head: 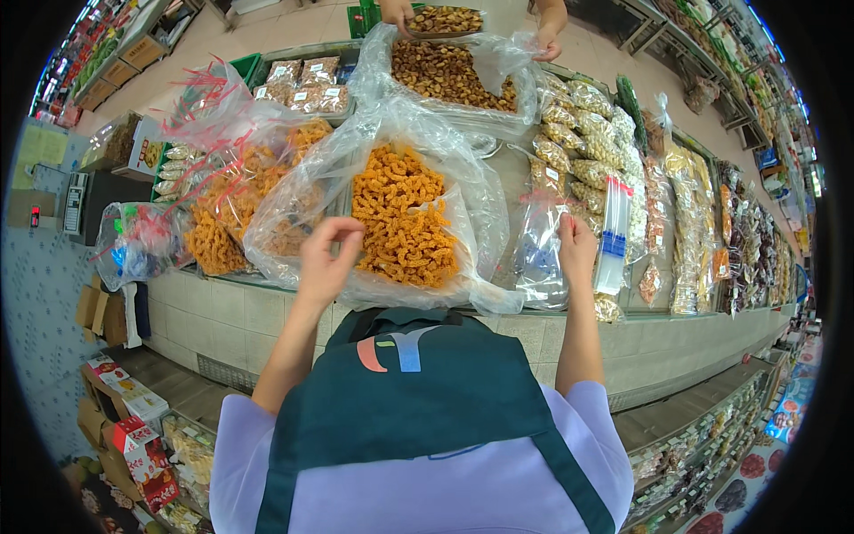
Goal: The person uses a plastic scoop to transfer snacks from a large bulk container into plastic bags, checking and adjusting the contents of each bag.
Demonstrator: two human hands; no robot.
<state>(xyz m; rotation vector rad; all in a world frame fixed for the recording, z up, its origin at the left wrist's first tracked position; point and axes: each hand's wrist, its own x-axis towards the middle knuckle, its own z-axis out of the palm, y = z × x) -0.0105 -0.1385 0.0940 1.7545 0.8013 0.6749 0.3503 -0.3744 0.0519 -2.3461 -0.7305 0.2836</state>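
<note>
Orange curly fried snacks (403,220) lie in a large open clear plastic bag (490,193) on the counter before me. My left hand (328,257) is raised over the bag's left edge, fingers curled, with no object visible in it. My right hand (576,243) pinches the top of a stack of empty clear plastic bags (542,257) at the right of the snacks; whether it has one bag or several I cannot tell. Beside it lie more flat bags with blue print (610,247). Filled bags of the orange snacks (217,230) with red ties (220,150) stand at the left.
Across the counter, another person's hands (548,43) are at a bag of brown dried slices (450,77). Packed nuts (590,140) and other bagged goods (690,227) line the right. A bag of colourful items (143,233) and a scale (75,203) are at the left.
</note>
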